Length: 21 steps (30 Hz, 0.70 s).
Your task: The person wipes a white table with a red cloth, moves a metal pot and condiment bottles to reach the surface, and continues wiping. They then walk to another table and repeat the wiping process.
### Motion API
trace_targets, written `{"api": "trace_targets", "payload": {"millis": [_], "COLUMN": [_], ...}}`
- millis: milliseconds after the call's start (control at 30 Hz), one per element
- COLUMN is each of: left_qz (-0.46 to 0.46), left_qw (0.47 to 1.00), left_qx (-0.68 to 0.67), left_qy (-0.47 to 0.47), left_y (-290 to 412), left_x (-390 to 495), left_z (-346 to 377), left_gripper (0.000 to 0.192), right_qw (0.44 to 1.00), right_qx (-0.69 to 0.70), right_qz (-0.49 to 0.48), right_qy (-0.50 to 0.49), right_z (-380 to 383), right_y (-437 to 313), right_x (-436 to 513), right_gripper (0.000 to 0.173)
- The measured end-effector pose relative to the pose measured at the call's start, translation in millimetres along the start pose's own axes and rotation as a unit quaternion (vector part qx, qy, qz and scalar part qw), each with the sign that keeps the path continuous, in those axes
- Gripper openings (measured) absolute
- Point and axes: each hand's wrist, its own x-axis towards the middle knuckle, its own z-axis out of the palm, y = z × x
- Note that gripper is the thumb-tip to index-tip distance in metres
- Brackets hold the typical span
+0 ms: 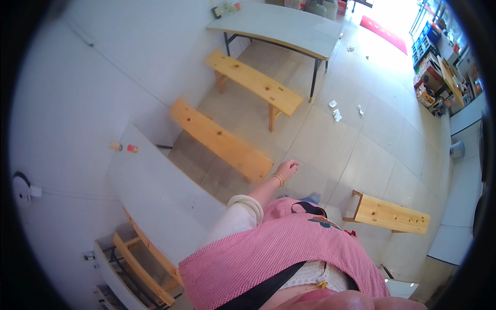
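Note:
My left hand [287, 170] hangs out in front of me with its fingers curled in, and nothing shows in it. A gold-coloured bracelet circles the wrist, below a rolled white sleeve [244, 209]. Just beyond the hand is the end of a wooden bench [223, 141]. A white-topped table [166, 190] runs along my left side. My right hand is out of view behind the pink checked apron [267, 267]. A small red thing [350, 233] peeks past the apron's edge; I cannot tell what it is.
Another wooden bench [254, 83] stands before a far table [279, 25]. To the right is a short bench [393, 214]. Crumpled tissues [337, 115] lie on the tiled floor [348, 143]. Boxes [430, 73] and crates line the right side, near a red mat [383, 34].

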Motion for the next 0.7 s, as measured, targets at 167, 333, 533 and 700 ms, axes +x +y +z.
{"api": "trace_targets", "payload": {"millis": [167,333,533,700], "left_qz": [-0.098,-0.227,-0.320,-0.283], "left_qw": [0.978,0.930,0.880,0.929], "left_qx": [0.183,0.257,0.285,0.194], "left_qy": [-0.032,-0.131,-0.206,-0.141], "left_y": [-35,-80,-46,43], "left_x": [51,48,87,154], "left_z": [20,27,25,51], "left_gripper": [0.030,0.029,0.028,0.029], "right_qw": [1.000,0.997,0.997,0.994], "right_qx": [-0.029,-0.072,0.007,0.002], "right_qz": [-0.001,-0.034,-0.072,0.107], "right_qy": [-0.008,-0.019,0.002,0.023], "right_z": [-23,-54,-58,-72], "right_y": [-28,-55,-113,-147], "right_x": [68,129,174,201], "right_gripper": [0.035,0.035,0.028,0.033]}}
